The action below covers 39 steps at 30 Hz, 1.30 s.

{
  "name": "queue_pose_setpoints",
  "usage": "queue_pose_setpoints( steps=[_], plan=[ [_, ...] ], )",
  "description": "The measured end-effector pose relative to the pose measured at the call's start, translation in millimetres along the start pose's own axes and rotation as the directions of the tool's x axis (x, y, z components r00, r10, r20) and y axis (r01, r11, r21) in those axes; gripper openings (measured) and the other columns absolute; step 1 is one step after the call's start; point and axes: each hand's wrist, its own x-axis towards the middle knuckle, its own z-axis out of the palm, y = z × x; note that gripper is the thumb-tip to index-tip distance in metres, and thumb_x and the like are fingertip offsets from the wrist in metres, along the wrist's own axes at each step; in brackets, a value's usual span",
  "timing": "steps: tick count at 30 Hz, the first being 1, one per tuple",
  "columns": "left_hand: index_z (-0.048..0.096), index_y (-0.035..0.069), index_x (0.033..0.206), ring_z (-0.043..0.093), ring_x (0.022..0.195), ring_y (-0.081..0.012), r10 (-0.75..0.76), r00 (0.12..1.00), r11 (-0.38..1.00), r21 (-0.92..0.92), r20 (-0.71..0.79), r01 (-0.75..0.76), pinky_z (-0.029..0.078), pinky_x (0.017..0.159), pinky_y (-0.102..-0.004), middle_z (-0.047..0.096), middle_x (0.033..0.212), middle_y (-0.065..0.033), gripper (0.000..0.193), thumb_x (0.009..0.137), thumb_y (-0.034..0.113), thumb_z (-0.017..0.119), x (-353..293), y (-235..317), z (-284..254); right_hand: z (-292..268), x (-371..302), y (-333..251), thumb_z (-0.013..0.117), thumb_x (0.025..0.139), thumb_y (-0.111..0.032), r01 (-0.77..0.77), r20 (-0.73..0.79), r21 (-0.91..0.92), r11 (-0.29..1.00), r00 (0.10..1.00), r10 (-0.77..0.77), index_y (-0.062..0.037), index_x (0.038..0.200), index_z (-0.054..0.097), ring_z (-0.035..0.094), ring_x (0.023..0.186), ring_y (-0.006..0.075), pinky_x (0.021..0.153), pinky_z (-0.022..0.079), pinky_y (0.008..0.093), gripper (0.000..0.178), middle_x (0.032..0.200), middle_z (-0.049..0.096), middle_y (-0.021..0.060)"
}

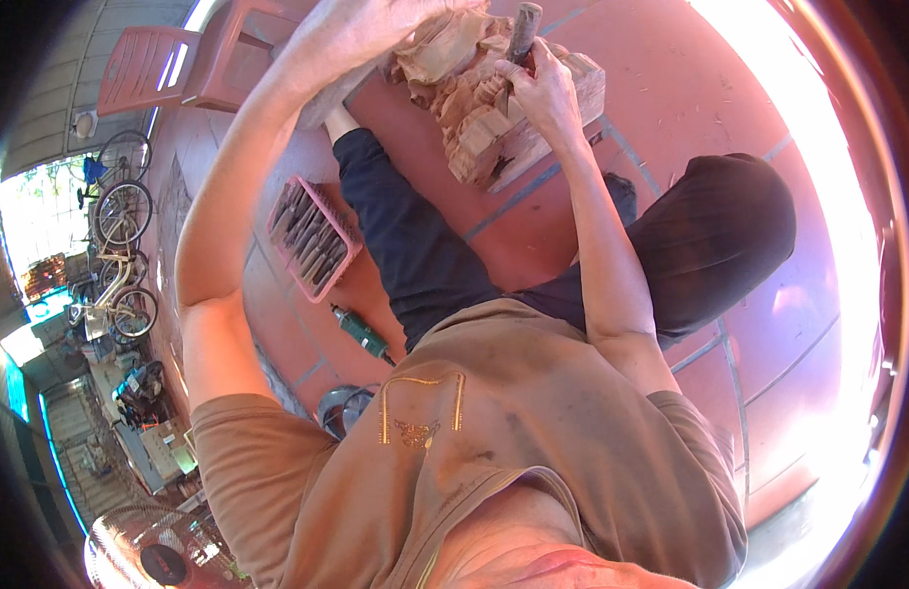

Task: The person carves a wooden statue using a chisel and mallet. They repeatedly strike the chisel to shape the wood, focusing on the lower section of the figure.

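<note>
The red tiled floor [670, 88] carries everything; bicycles [126, 211] stand along its left edge, a red plastic chair [145, 69] toward its far left corner. The person's left leg [405, 216] stands in the way between the carved wood block [464, 123], on the floor's far part, and 1 pink basket [351, 241] of handled tools [312, 236]. A green power tool [361, 334] lies near the basket's near edge. The left hand [405, 20] is cut by the upper border, its grip I cannot tell; the right hand [545, 93] pinches 1 dark cylindrical tool [525, 29] over the block.

Red tiled floor [670, 74], plastic chair [145, 67]
</note>
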Motion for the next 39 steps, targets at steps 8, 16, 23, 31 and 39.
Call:
queue_pose_setpoints(
  steps=[8, 16, 23, 31, 39],
  plan=[
    [0.039, 0.001, 0.151, 0.050, 0.136, -0.0358, -0.221, 0.962, 0.941, 0.295, 0.162, 0.166, 0.039, 0.113, -0.0422, 0.049, 0.147, -0.0280, 0.074, 0.091, 0.032, 0.070, -15.2, -0.2, -5.2, -1.8, 4.2, -1.7, 0.073, 0.090, -0.031, -0.030, 0.047, -0.064, 0.997, 0.998, 0.033, -0.0007, 0.108, 0.063, 0.067, 0.080, 0.0267, 0.076, 0.051, 0.0402, 0.036, 0.087, 0.071, 0.0138],
    [0.038, -0.001, 0.151, 0.049, 0.137, -0.0353, -0.139, 0.984, 0.989, 0.059, 0.114, 0.133, 0.037, 0.114, -0.0427, 0.049, 0.148, -0.0272, 0.074, 0.093, 0.033, 0.069, -18.0, -1.6, 1.7, -1.7, 6.7, 2.1, 0.072, 0.090, -0.027, -0.031, 0.058, -0.017, 0.999, 0.998, 0.032, -0.0005, 0.109, 0.062, 0.069, 0.085, 0.0356, 0.077, 0.051, 0.0449, 0.034, 0.088, 0.071, 0.0204],
    [0.039, -0.004, 0.150, 0.048, 0.138, -0.0335, -0.245, 0.960, 0.955, 0.202, 0.137, 0.215, 0.036, 0.115, -0.0403, 0.050, 0.146, -0.0272, 0.074, 0.093, 0.031, 0.069, -7.5, 18.5, -12.5, -3.0, 7.7, 1.0, 0.072, 0.091, -0.030, -0.048, 0.088, -0.034, 0.998, 0.995, 0.051, 0.0001, 0.108, 0.063, 0.067, 0.081, 0.0260, 0.077, 0.051, 0.0411, 0.036, 0.087, 0.071, 0.0160],
    [0.040, -0.003, 0.149, 0.047, 0.138, -0.0375, -0.105, 0.977, 0.947, 0.318, 0.187, 0.041, 0.037, 0.114, -0.0419, 0.049, 0.146, -0.0293, 0.072, 0.092, 0.032, 0.069, -20.4, -0.8, 0.7, 4.6, 7.9, 16.1, 0.071, 0.091, -0.025, -0.016, 0.067, 0.044, 0.999, 0.998, 0.013, 0.0001, 0.111, 0.063, 0.069, 0.086, 0.0319, 0.078, 0.051, 0.0424, 0.033, 0.091, 0.071, 0.0187],
    [0.041, -0.002, 0.149, 0.047, 0.138, -0.0400, -0.162, 0.979, 0.978, -0.112, 0.126, 0.177, 0.037, 0.114, -0.0429, 0.050, 0.145, -0.0288, 0.075, 0.091, 0.034, 0.070, 1.9, 31.4, -5.3, -4.8, 4.1, 15.7, 0.071, 0.090, -0.025, -0.065, 0.075, 0.100, 0.993, 0.996, 0.058, 0.0010, 0.111, 0.062, 0.069, 0.089, 0.0359, 0.079, 0.051, 0.0447, 0.035, 0.094, 0.071, 0.0213]
  ],
)
